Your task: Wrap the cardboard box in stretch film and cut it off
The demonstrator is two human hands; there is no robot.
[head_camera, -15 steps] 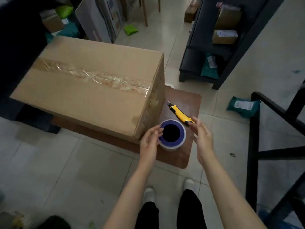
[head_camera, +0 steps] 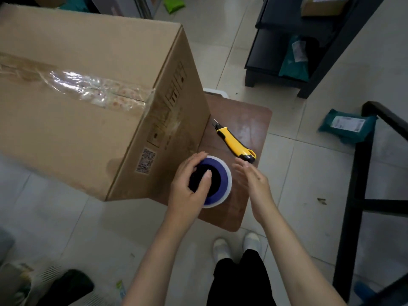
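I am picking up the roll of stretch film (head_camera: 217, 182), which stands on end at the centre of the frame on the small brown table (head_camera: 249, 120). My left hand (head_camera: 189, 184) grips its rim, thumb dipped into the dark core. My right hand (head_camera: 251, 180) hovers open just beside it, holding nothing. The cardboard box (head_camera: 88, 102) fills the upper left, taped shut, contents hidden. Next I likely need to find the film's loose end. The yellow knife (head_camera: 235, 142) lies right of the box.
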